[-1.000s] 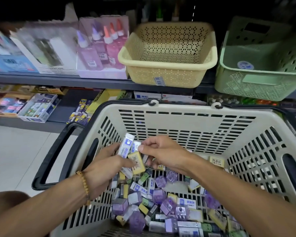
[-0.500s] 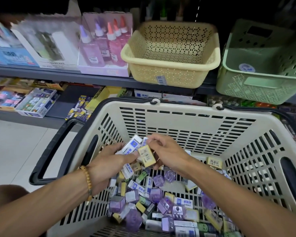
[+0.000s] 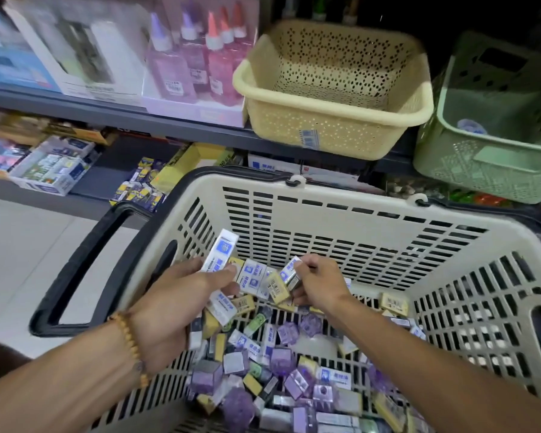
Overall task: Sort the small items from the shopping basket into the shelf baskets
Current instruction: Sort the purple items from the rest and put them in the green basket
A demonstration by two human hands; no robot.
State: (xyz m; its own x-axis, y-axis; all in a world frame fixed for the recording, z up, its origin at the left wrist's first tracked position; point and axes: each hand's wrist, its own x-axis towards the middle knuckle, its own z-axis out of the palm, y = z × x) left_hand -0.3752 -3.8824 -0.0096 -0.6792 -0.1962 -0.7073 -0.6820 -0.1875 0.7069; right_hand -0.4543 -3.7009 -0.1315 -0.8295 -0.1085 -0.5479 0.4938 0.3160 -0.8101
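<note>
Gripping a fanned stack of white-and-blue erasers (image 3: 221, 270), left hand (image 3: 181, 295), thumb curled across them, beaded bracelet (image 3: 128, 334) at the wrist. Pinching a small white-and-blue eraser (image 3: 289, 271) between curled fingertips, right hand (image 3: 317, 284), with a yellow eraser (image 3: 275, 287) wedged just beside it. Both held low inside the beige shopping basket (image 3: 341, 214). Beneath: a heap of small items (image 3: 278, 370), purple, yellow, white, green, too many and too blurred to count. One black handle (image 3: 85, 267) folded out left. Beyond, on the shelf (image 3: 113, 115): two baskets, one cream basket (image 3: 331, 89), one green basket (image 3: 494, 126). Left of these, pink and purple bottles (image 3: 200, 57), roughly five.
</note>
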